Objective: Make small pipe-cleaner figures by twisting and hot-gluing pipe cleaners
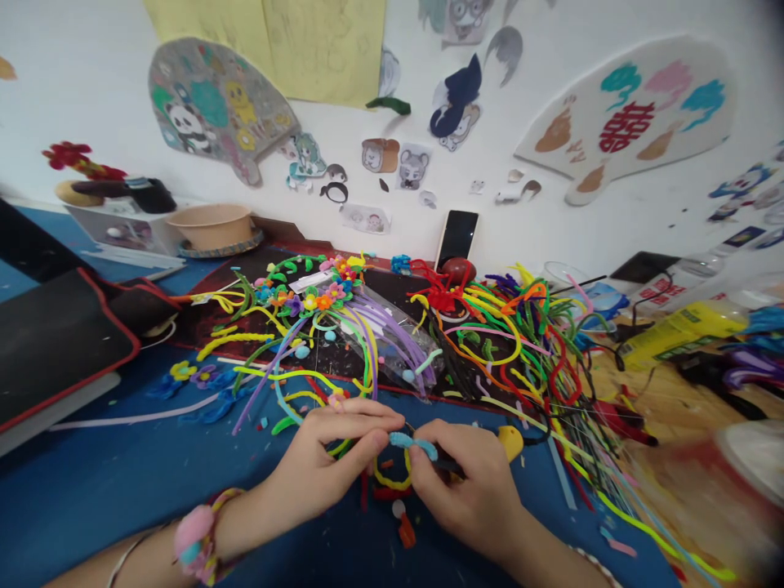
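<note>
The light blue pipe cleaner [413,445] lies left to right between the hands, the right hand [469,498] clamped on it, the left hand [324,465] nearby with fingers together at its left end, grip unclear, above a yellow loop [385,482]

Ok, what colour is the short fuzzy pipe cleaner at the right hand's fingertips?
Light blue: the short fuzzy chenille pipe cleaner shows best in the head view.

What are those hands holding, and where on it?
A short light-blue pipe cleaner, held by its ends: the left hand pinches one end, the right hand the other.
</note>
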Action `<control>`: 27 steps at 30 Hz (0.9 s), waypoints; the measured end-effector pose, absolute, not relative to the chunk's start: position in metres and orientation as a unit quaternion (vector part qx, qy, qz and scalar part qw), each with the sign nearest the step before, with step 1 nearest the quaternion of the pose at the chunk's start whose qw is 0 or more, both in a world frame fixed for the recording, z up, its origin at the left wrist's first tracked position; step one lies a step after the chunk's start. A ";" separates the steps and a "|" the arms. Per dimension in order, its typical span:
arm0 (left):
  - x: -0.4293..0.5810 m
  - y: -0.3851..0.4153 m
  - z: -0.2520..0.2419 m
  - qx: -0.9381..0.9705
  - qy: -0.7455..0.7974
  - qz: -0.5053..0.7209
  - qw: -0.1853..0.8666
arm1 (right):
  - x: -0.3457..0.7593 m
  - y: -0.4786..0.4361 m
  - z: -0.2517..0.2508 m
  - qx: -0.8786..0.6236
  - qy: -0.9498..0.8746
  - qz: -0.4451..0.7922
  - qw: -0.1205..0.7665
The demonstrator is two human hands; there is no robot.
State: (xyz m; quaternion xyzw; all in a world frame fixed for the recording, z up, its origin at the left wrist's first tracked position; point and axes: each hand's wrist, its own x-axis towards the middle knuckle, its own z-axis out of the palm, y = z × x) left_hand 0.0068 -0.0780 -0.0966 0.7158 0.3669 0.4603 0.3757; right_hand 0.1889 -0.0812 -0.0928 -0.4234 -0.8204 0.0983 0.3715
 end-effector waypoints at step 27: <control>0.008 -0.080 -0.101 0.731 0.399 0.432 0.346 | 0.189 -0.081 -0.090 -0.416 -0.794 0.231 0.378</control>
